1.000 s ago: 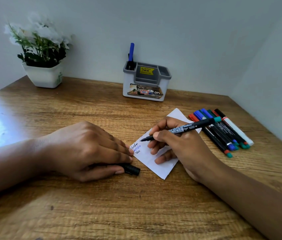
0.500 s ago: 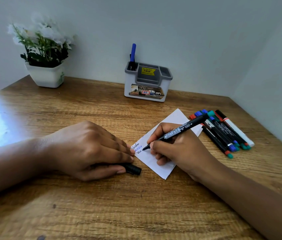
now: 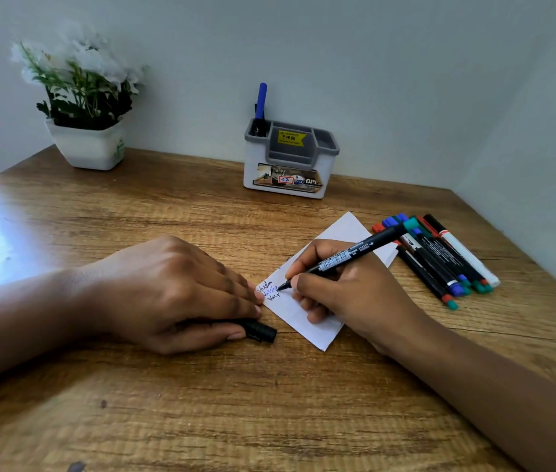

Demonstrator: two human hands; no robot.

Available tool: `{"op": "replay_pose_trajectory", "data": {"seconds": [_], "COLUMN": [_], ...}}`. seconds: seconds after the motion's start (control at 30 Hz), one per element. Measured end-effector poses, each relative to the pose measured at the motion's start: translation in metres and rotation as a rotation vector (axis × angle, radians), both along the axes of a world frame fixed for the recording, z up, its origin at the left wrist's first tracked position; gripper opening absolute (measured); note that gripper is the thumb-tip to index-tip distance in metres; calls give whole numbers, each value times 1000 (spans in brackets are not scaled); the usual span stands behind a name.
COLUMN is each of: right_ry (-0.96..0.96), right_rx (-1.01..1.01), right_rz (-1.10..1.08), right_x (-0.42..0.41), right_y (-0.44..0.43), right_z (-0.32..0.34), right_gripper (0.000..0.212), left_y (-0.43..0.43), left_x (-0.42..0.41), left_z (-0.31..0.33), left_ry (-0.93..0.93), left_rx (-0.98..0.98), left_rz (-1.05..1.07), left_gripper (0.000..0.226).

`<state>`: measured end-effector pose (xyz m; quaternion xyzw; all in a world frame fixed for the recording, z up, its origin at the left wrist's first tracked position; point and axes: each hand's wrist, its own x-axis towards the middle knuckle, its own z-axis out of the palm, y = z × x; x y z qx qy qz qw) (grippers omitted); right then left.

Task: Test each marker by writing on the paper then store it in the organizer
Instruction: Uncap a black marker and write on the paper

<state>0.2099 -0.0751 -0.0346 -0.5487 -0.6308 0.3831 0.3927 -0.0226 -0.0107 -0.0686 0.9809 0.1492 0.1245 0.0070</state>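
**Head view: right hand writes on the paper, marker tip at the left corner**

Head view. The right hand (image 3: 348,294) grips a black marker (image 3: 344,258) in a writing hold, thumb and forefinger pinched round the barrel near the tip and the other fingers curled beneath on the paper (image 3: 291,313). The marker's long axis runs on a slant: its tip points down and to the left, touching the paper beside three short lines of handwriting, two black and one blue. Its green tail end rises up and to the right, over the far ends of the loose markers (image 3: 440,257).

The paper is a small white sheet lying cornerwise on the desk (image 3: 201,403), one corner pointing away towards the organizer (image 3: 290,161). The left hand (image 3: 167,291) lies palm down at the sheet's left corner, fingertips pressing on its edge. Its thumb and curled fingers hold a black cap (image 3: 259,330) against the desk, the cap's open end sticking out to the right, just beside the paper.

The loose markers lie side by side to the right of the paper, their long axes parallel, far ends leaning left and near ends to the right, with blue, green and red ends showing. The organizer stands by the back wall, well apart from the hands. A blue marker (image 3: 261,100) stands upright in its left compartment. A white pot of flowers (image 3: 89,144) sits at the far left.
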Motion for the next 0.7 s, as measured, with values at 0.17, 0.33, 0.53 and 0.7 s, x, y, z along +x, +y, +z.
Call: {"op": "replay_pose_trajectory", "data": {"seconds": [0.17, 0.33, 0.53, 0.7], "right_ry": [-20, -15, -9, 6], "right_rx": [4, 6, 10, 6], "right_rz": [-9, -24, -22, -44], "right_x": [0, 0, -1, -1], "right_y": [1, 2, 2, 3], "right_z": [-1, -1, -1, -2], "right_gripper": [7, 5, 6, 7], "left_y": [1, 1, 2, 2], "left_x": [0, 1, 0, 1], "left_z": [-2, -1, -2, 0], "left_ry": [-6, -8, -7, 7], "left_rx": [-1, -16, -7, -6], "left_rz": [0, 5, 6, 0], "left_gripper": [24, 26, 26, 27]}}
